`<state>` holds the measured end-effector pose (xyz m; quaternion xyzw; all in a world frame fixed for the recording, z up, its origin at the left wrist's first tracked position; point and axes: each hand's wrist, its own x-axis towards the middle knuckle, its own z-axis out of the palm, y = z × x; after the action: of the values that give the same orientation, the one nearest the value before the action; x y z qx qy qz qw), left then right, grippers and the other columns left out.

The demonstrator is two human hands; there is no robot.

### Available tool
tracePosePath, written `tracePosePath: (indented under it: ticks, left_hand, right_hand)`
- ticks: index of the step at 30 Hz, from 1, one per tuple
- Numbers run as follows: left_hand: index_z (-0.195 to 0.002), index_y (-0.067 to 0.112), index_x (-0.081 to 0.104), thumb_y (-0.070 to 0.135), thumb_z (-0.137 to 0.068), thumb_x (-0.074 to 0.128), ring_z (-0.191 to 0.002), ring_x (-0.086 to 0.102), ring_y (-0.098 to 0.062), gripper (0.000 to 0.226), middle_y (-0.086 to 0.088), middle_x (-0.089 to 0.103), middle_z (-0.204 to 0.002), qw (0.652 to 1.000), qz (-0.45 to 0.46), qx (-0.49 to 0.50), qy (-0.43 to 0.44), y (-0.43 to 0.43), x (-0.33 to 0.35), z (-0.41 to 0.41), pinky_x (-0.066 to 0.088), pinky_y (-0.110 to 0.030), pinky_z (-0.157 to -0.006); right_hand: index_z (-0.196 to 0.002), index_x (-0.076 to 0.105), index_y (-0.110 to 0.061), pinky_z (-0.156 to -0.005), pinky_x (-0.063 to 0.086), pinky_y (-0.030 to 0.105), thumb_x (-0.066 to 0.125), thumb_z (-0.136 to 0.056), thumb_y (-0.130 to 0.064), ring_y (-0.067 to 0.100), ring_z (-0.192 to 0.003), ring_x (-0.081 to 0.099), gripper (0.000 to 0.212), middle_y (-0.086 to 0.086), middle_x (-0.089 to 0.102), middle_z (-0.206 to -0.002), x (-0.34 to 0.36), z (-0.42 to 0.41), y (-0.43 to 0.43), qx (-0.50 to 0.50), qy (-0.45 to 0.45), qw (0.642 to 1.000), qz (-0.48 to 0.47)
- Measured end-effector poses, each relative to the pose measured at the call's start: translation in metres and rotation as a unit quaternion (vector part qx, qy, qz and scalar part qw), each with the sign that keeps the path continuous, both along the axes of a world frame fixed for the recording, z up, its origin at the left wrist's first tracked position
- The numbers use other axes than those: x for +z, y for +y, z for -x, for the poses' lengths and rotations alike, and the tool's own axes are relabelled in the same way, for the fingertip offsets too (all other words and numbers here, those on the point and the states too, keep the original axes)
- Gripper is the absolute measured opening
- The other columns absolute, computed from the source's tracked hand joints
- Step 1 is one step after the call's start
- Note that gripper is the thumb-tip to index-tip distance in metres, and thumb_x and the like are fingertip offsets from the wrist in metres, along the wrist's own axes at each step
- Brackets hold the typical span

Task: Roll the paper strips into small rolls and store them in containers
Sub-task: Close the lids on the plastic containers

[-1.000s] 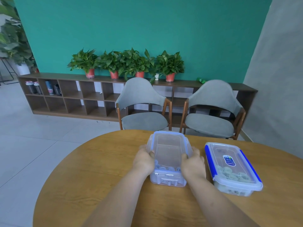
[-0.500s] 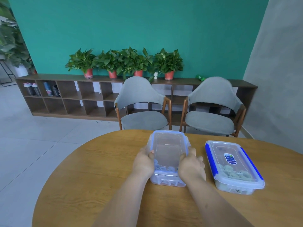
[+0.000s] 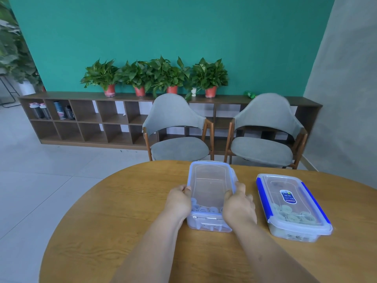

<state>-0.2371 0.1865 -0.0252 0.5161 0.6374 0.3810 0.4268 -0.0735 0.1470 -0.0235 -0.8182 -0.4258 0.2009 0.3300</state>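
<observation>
Head view, left hand (image 3: 179, 201) and right hand (image 3: 238, 205) gripping opposite sides of clear container (image 3: 210, 180), second container (image 3: 291, 203) sitting beside, two containers.

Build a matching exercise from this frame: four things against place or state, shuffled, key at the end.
Things
1. left hand
2. blue-clip container
3. potted plants
4. right hand

Places or states
A. stand in a row on top of the shelf unit
B. grips the right side of the centre container
C. lies lidded on the table, off to the right, touched by no hand
D. grips the left side of the centre container

Pairs: 1-D, 2-C, 3-A, 4-B
</observation>
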Motion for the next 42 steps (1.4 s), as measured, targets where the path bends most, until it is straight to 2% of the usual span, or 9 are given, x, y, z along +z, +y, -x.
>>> tracePosePath:
  ticks: [2, 5, 8, 13, 17, 23, 30, 37, 42]
  left_hand:
    - [-0.139, 0.017, 0.064, 0.029, -0.112, 0.045, -0.099, 0.062, -0.018, 0.035, 0.002, 0.066, -0.111, 1.0, 0.004, 0.0, 0.0, 0.001, 0.0, -0.001, 0.044, -0.025, -0.074]
    - [-0.14, 0.016, 0.063, 0.029, -0.111, 0.045, -0.101, 0.061, -0.021, 0.036, 0.0, 0.066, -0.113, 1.0, 0.017, 0.005, 0.011, 0.004, 0.002, -0.002, 0.042, -0.027, -0.084]
    - [-0.14, 0.016, 0.06, 0.027, -0.111, 0.042, -0.102, 0.062, -0.026, 0.036, -0.006, 0.067, -0.119, 0.998, 0.033, 0.005, 0.046, 0.01, 0.004, -0.005, 0.044, -0.03, -0.084]
    - [-0.143, 0.024, 0.053, 0.035, -0.111, 0.032, -0.114, 0.058, -0.031, 0.04, -0.011, 0.057, -0.135, 0.994, 0.025, 0.016, 0.106, 0.011, -0.006, -0.011, 0.049, -0.041, -0.098]
    - [-0.14, 0.025, 0.055, 0.036, -0.111, 0.029, -0.113, 0.057, -0.031, 0.04, -0.011, 0.056, -0.133, 0.989, 0.016, 0.008, 0.144, 0.01, -0.007, -0.01, 0.048, -0.042, -0.098]
    - [-0.148, 0.024, 0.048, 0.036, -0.112, 0.03, -0.107, 0.056, -0.028, 0.042, -0.012, 0.055, -0.14, 0.993, 0.017, -0.002, 0.118, 0.011, -0.007, -0.008, 0.043, -0.035, -0.09]
    - [-0.144, 0.021, 0.055, 0.035, -0.112, 0.035, -0.108, 0.058, -0.026, 0.04, -0.008, 0.063, -0.134, 0.994, -0.014, -0.001, 0.106, 0.006, -0.006, -0.006, 0.045, -0.032, -0.089]
    - [-0.136, 0.016, 0.064, 0.032, -0.113, 0.036, -0.1, 0.058, -0.022, 0.04, -0.006, 0.069, -0.126, 0.994, -0.029, 0.007, 0.102, 0.002, -0.002, -0.007, 0.044, -0.03, -0.088]
    - [-0.124, 0.015, 0.07, 0.032, -0.112, 0.039, -0.097, 0.064, -0.025, 0.038, -0.002, 0.07, -0.108, 0.995, -0.031, 0.009, 0.099, 0.002, -0.003, -0.007, 0.051, -0.034, -0.087]
  right_hand:
    - [-0.153, 0.028, -0.032, -0.099, 0.043, 0.049, 0.03, -0.108, -0.038, 0.037, -0.122, 0.051, 0.045, 0.016, 0.049, -0.133, -0.001, 0.0, 0.001, -0.003, 0.003, 1.0, 0.001]
    - [-0.153, 0.028, -0.032, -0.101, 0.045, 0.051, 0.03, -0.108, -0.038, 0.037, -0.122, 0.051, 0.045, 0.015, 0.049, -0.133, -0.002, -0.001, 0.002, -0.004, 0.009, 1.0, 0.0]
    - [-0.154, 0.027, -0.033, -0.1, 0.045, 0.05, 0.031, -0.108, -0.039, 0.036, -0.123, 0.051, 0.046, 0.014, 0.048, -0.135, -0.002, -0.001, 0.003, -0.008, 0.008, 1.0, -0.004]
    - [-0.155, 0.029, -0.026, -0.1, 0.045, 0.047, 0.033, -0.109, -0.039, 0.035, -0.128, 0.049, 0.049, 0.015, 0.046, -0.142, -0.005, -0.001, 0.004, -0.021, -0.001, 1.0, -0.007]
    - [-0.156, 0.032, -0.024, -0.1, 0.046, 0.046, 0.034, -0.109, -0.041, 0.034, -0.13, 0.049, 0.05, 0.014, 0.045, -0.143, -0.006, -0.001, 0.005, -0.022, 0.006, 1.0, -0.008]
    - [-0.151, 0.046, -0.026, -0.103, 0.047, 0.045, 0.039, -0.108, -0.043, 0.032, -0.13, 0.051, 0.046, 0.011, 0.053, -0.14, -0.015, -0.012, 0.011, 0.005, 0.054, 0.998, -0.034]
    - [-0.135, 0.059, -0.033, -0.096, 0.056, 0.049, 0.041, -0.103, -0.057, 0.028, -0.114, 0.061, 0.044, 0.0, 0.067, -0.121, -0.028, -0.021, 0.02, 0.02, 0.076, 0.996, -0.047]
    - [-0.132, 0.061, -0.03, -0.094, 0.056, 0.047, 0.037, -0.108, -0.05, 0.029, -0.113, 0.06, 0.04, 0.001, 0.067, -0.117, -0.024, -0.019, 0.023, 0.006, 0.077, 0.996, -0.042]
    - [-0.132, 0.062, -0.031, -0.096, 0.055, 0.049, 0.036, -0.108, -0.05, 0.03, -0.112, 0.06, 0.04, 0.001, 0.069, -0.116, -0.024, -0.02, 0.024, 0.0, 0.088, 0.996, -0.031]
